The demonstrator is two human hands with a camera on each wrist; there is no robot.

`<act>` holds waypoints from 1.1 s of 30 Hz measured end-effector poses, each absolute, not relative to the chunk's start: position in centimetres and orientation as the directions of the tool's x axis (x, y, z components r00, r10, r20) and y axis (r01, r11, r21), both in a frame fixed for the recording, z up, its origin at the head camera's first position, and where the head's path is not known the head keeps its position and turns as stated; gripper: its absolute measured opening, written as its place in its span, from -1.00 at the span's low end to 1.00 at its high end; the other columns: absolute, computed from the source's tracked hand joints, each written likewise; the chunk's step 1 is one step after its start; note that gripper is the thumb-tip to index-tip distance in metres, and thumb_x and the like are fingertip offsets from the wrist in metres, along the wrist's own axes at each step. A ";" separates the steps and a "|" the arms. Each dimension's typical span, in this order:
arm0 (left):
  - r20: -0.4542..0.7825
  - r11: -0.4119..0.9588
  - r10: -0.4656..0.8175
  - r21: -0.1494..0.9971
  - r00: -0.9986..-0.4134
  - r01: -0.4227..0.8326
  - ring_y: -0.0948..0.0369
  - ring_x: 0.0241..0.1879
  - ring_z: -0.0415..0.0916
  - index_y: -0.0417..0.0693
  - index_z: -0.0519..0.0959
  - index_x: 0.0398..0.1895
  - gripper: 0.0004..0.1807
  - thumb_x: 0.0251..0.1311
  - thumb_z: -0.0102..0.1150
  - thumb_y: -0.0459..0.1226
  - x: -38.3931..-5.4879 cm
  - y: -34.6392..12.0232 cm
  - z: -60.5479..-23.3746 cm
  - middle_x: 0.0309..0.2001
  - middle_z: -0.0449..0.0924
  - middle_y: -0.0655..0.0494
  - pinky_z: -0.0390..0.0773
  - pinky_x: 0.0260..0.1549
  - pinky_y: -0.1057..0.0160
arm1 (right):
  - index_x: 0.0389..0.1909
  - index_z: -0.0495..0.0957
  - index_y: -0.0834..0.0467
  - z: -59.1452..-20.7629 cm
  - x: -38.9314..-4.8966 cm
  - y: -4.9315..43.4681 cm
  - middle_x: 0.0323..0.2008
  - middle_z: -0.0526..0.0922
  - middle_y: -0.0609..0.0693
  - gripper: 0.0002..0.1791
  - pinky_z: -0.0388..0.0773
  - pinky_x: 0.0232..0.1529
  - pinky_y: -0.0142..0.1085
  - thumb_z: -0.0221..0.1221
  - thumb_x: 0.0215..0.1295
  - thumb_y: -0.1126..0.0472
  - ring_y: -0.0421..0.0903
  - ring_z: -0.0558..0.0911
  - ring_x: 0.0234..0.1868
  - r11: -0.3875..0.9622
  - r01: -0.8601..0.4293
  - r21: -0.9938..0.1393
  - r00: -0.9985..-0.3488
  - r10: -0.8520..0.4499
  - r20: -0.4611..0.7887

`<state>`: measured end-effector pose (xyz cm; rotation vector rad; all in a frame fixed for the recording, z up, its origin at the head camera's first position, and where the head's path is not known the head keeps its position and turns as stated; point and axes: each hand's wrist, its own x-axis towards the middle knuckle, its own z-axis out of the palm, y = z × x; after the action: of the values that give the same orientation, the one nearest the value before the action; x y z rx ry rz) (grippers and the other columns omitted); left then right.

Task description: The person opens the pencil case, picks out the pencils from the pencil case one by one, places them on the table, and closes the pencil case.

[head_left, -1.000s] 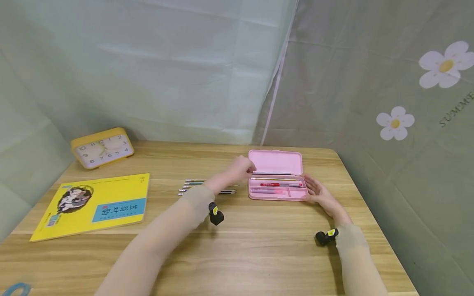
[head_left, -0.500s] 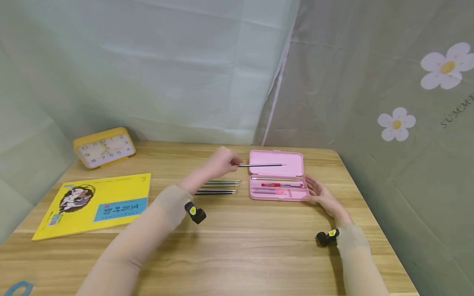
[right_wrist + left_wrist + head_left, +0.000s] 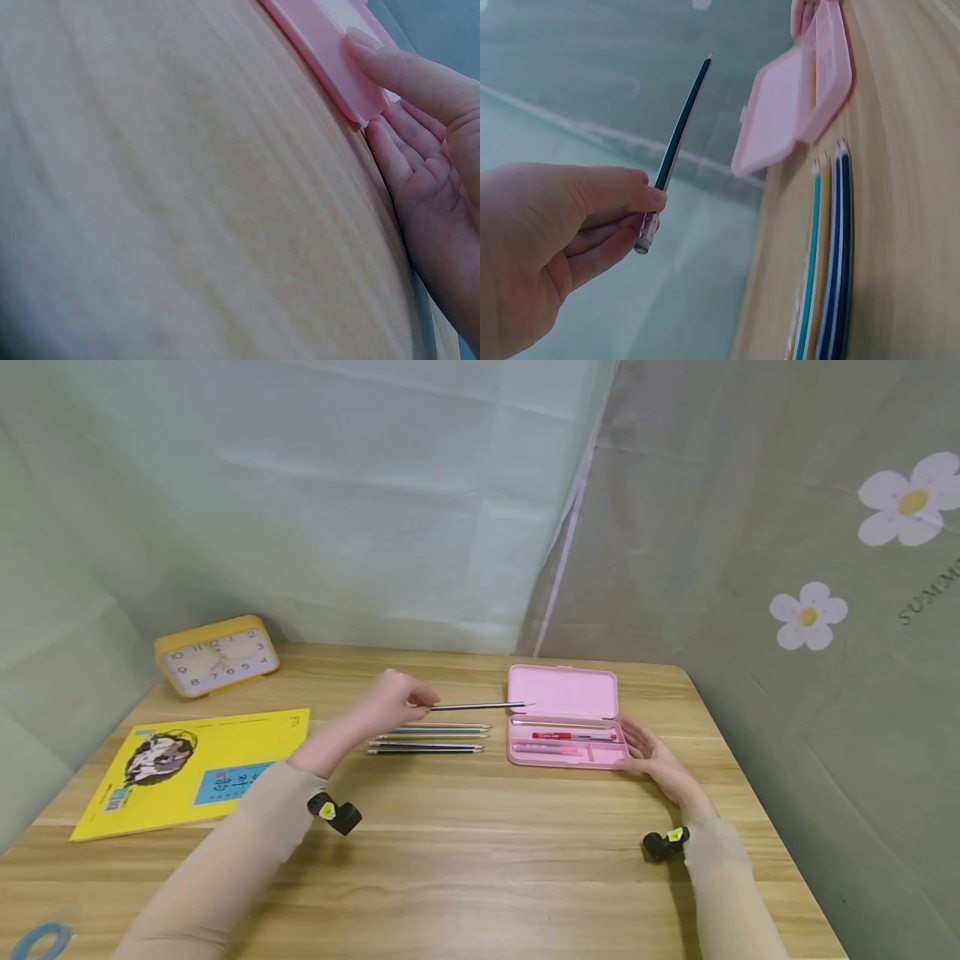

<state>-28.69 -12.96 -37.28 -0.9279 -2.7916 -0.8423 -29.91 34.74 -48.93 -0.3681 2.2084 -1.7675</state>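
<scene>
My left hand (image 3: 392, 700) pinches a dark pencil (image 3: 480, 706) near its eraser end, above the table. In the left wrist view the pencil (image 3: 681, 131) points away from the fingers, tip up. Beneath and beside that hand lie several pencils (image 3: 427, 748) in a loose row, tips to the right. A pink pencil case (image 3: 564, 692) lies with its lid back; inside are a pencil (image 3: 562, 724), a red pen (image 3: 573, 737) and a pink-tipped pen (image 3: 547, 749). Against the case's right end rests my right hand (image 3: 660, 764), thumb touching its front corner, fingers mostly straight.
A yellow book (image 3: 187, 768) lies on the left of the wooden table (image 3: 480, 860), partly behind the left forearm. A yellow clock (image 3: 217, 657) stands at the back left. Blue ring-shaped handle (image 3: 41, 939) shows at the near left edge. Curtains hang behind and at the sides.
My left hand has moved left from the pencil case, carrying the dark pencil away from over the case's lid. The right hand stays at the case's right end.
</scene>
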 end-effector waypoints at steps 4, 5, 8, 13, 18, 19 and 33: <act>0.232 0.664 0.528 0.487 -0.817 0.568 0.01 -0.24 0.71 -0.35 0.69 -0.18 -0.81 0.12 0.24 -0.48 -28.2 -14.8 -38.2 -0.26 0.75 -0.15 0.72 -0.24 0.12 | 0.52 -0.23 0.34 -49.0 -29.9 34.8 0.54 -0.15 0.30 0.02 0.24 0.27 -0.66 0.23 0.19 0.47 0.26 -0.13 0.53 0.207 -0.024 -0.978 -0.926 -0.372 -0.056; 0.227 0.665 0.526 0.491 -0.820 0.563 0.01 -0.24 0.71 -0.35 0.69 -0.19 -0.81 0.12 0.24 -0.49 -28.1 -15.2 -38.4 -0.26 0.75 -0.15 0.72 -0.24 0.12 | 0.52 -0.23 0.35 -49.1 -29.9 34.8 0.54 -0.14 0.30 0.02 0.24 0.26 -0.67 0.23 0.18 0.47 0.26 -0.13 0.53 0.205 -0.024 -0.978 -0.927 -0.372 -0.055; 0.215 0.663 0.539 0.489 -0.815 0.567 0.03 -0.26 0.71 -0.35 0.70 -0.21 -0.82 0.10 0.25 -0.49 -27.7 -16.1 -39.0 -0.28 0.75 -0.13 0.71 -0.26 0.11 | 0.52 -0.23 0.35 -49.1 -29.9 34.9 0.54 -0.14 0.31 0.02 0.25 0.24 -0.69 0.23 0.18 0.47 0.28 -0.12 0.53 0.204 -0.027 -0.979 -0.928 -0.370 -0.051; 0.197 0.660 0.556 0.487 -0.808 0.573 0.09 -0.30 0.71 -0.33 0.71 -0.24 -0.84 0.08 0.27 -0.50 -27.1 -17.5 -40.0 -0.30 0.76 -0.08 0.71 -0.29 0.16 | 0.52 -0.22 0.34 -49.2 -29.9 35.0 0.53 -0.14 0.32 0.02 0.26 0.22 -0.70 0.24 0.19 0.45 0.28 -0.12 0.52 0.212 -0.029 -0.977 -0.928 -0.368 -0.052; 0.200 0.649 0.559 0.498 -0.804 0.575 0.18 -0.35 0.68 -0.27 0.73 -0.29 -0.86 0.06 0.30 -0.50 -27.0 -18.4 -41.4 -0.34 0.76 0.00 0.69 -0.34 0.24 | 0.52 -0.23 0.35 -49.4 -29.9 35.0 0.54 -0.15 0.32 0.01 0.26 0.23 -0.70 0.22 0.19 0.47 0.29 -0.13 0.52 0.208 -0.026 -0.978 -0.927 -0.371 -0.055; 0.193 0.647 0.560 0.504 -0.805 0.571 0.19 -0.35 0.67 -0.27 0.72 -0.28 -0.86 0.07 0.30 -0.50 -26.9 -18.6 -41.7 -0.34 0.76 0.00 0.69 -0.34 0.24 | 0.51 -0.23 0.35 -49.4 -29.9 35.0 0.54 -0.16 0.32 0.01 0.26 0.23 -0.70 0.21 0.19 0.48 0.29 -0.14 0.52 0.206 -0.025 -0.978 -0.927 -0.371 -0.055; 0.093 0.660 0.557 0.554 -0.825 0.508 0.18 -0.26 0.66 -0.23 0.73 -0.24 -0.84 0.09 0.30 -0.47 -27.0 -19.2 -44.0 -0.28 0.76 -0.01 0.70 -0.24 0.17 | 0.52 -0.21 0.31 -49.2 -30.1 34.8 0.54 -0.12 0.28 0.01 0.24 0.27 -0.66 0.24 0.19 0.46 0.24 -0.11 0.54 0.220 -0.019 -0.975 -0.930 -0.361 -0.064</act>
<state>-27.03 -19.19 -44.03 -0.9443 -2.9387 -0.9385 -30.12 34.80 -49.21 -0.3570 2.2203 -1.7686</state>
